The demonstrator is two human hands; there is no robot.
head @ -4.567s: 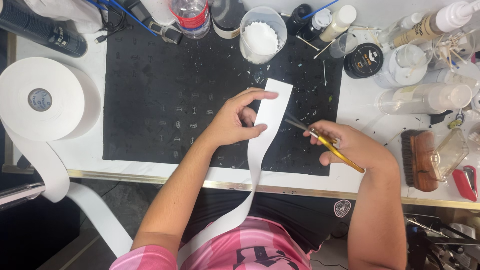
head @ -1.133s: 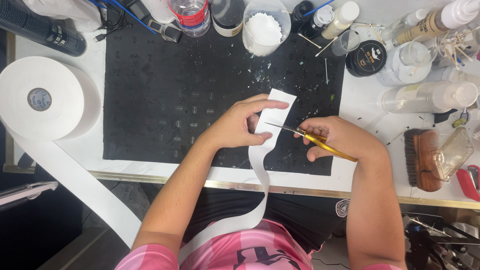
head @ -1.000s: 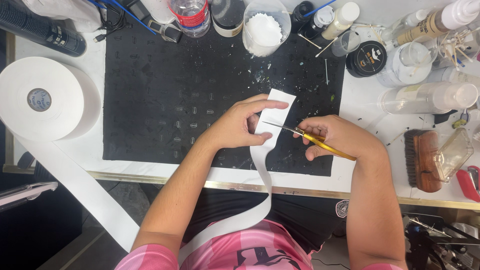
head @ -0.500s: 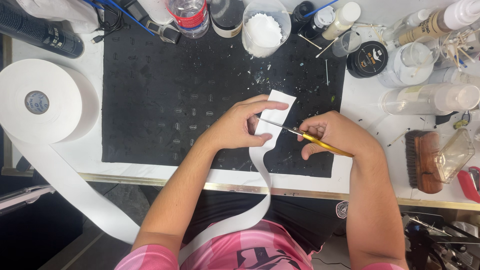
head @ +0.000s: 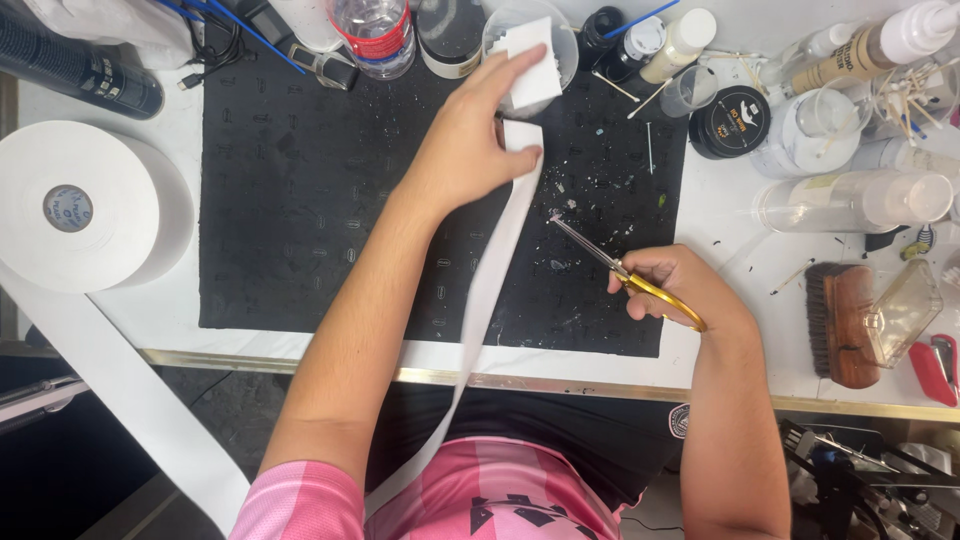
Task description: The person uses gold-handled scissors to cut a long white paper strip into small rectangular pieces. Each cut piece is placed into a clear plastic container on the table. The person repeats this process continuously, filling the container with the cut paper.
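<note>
My left hand (head: 470,135) reaches to the far side of the black mat (head: 300,200). It holds a small cut white piece (head: 532,70) over the clear plastic cup (head: 560,30) and also pins the end of the long white strip (head: 490,290), which runs back over the table edge to my lap. My right hand (head: 675,290) rests on the mat's right part, shut on gold-handled scissors (head: 620,272) whose closed blades point up-left, apart from the strip.
A large white tape roll (head: 85,205) lies at the left, its strip hanging off the table. A water bottle (head: 378,35), dark jars and clear bottles (head: 850,200) line the far edge and right. A wooden brush (head: 838,320) and a red tool (head: 935,365) lie at the right.
The scissors cut across the strip's end. My left hand then carried the cut piece and the strip's end forward to the cup, while my right hand drew the scissors away to the right.
</note>
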